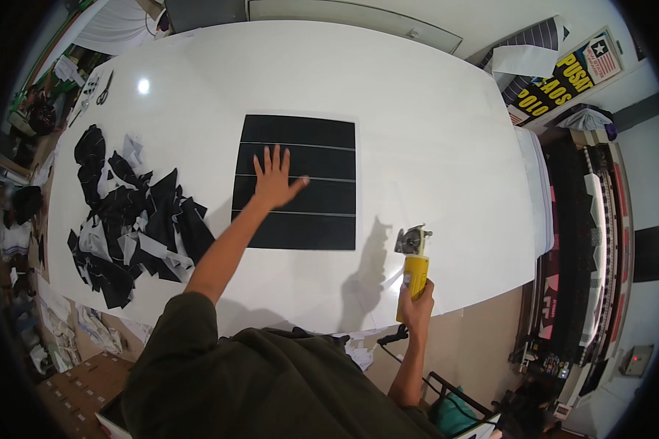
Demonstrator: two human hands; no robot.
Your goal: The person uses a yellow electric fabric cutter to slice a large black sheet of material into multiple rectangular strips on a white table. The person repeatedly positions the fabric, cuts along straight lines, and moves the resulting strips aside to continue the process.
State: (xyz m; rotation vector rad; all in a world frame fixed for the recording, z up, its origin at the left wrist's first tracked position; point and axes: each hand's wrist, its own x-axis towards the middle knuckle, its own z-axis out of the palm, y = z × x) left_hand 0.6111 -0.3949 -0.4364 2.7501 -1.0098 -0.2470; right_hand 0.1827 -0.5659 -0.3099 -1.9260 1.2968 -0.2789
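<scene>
Spread out flat, my left hand [274, 184] rests on a black rectangular piece of fabric [315, 230] crossed by thin white lines. The fabric lies in the middle of the white table, its edges straight. My right hand [417, 304] is wrapped round the yellow body of an electric rotary fabric cutter [415, 272]. The cutter's metal blade head points away from me, to the right of the fabric and apart from it. A dark cord hangs from its rear end, near the table's front edge.
A heap of black and white fabric scraps [124, 212] covers the table's left side. Beyond it lie black scissors [105, 88]. Striped rolled material [523, 62] and a printed sign [571, 77] are at the far right. A large long-bedded machine [586, 241] stands beyond the table's right edge.
</scene>
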